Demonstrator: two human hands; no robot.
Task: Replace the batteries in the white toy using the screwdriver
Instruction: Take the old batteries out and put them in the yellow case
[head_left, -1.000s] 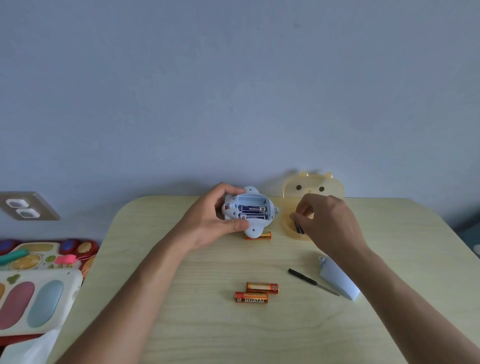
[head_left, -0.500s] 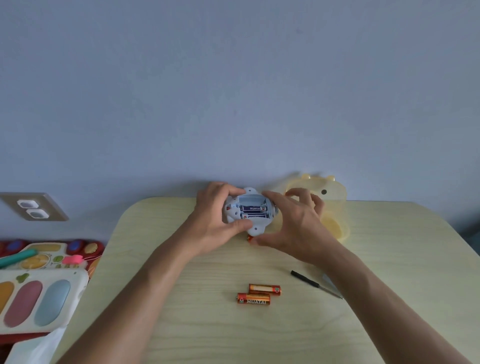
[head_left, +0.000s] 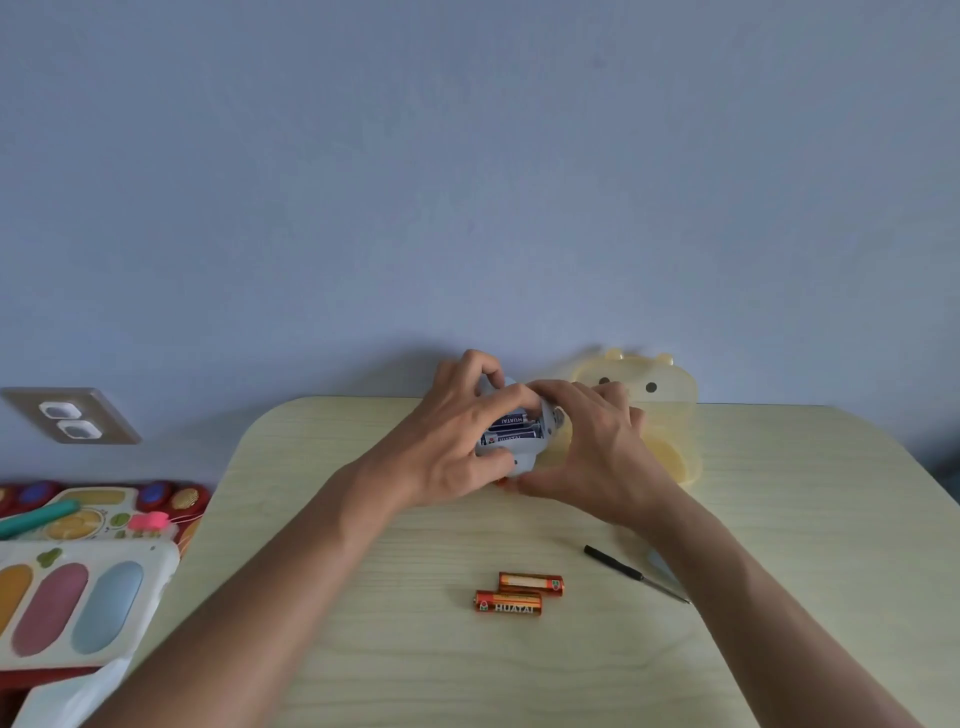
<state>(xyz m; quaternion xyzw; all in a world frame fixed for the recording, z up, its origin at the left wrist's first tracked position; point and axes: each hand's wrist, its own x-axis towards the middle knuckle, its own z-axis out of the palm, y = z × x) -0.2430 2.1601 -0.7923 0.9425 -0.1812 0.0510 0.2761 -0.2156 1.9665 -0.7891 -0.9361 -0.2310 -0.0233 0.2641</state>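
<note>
Nearest, 2 orange batteries lying side by side on the table; beside them to the right, a thin black screwdriver, untouched. Farther back, white toy cupped above the tabletop, compartment open, 2 dark cells showing inside. Left hand curled round its near side; right hand curled at the far end, fingertips pressing in. Probably light, hard, smooth plastic: best gripped by the rounded body edges, clear of spring contacts. Behind, a yellow container.
</note>
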